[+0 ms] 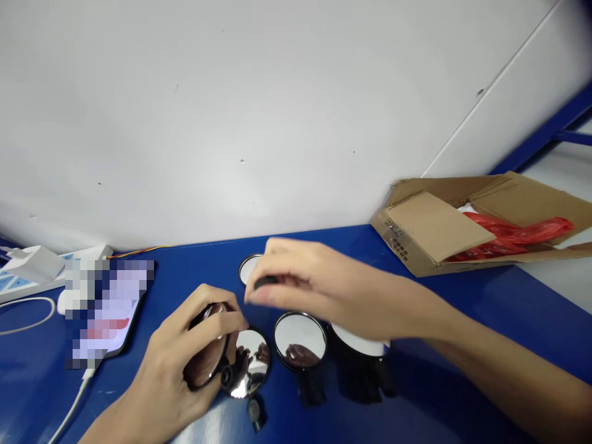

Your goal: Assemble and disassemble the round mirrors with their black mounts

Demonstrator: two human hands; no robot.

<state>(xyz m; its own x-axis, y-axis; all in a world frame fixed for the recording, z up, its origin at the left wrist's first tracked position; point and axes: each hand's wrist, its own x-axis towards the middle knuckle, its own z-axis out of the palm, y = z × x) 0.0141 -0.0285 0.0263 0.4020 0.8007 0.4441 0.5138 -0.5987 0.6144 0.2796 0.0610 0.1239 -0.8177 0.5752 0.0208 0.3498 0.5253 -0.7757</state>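
The left hand [169, 354], half curled, is gripping a mirror [207, 361] left of lower centre, its long axis running lower left to upper right. The right hand [309, 280], nearly closed, is pinching a black part [266, 281] above and right, apart from the mirror.

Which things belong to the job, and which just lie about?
Apparently in use:
round black-rimmed mirror in left hand
small black piece in right hand
similar round mirrors

Apparently lying about:
black-edged phone, screen lit
white power strip
open brown cardboard box
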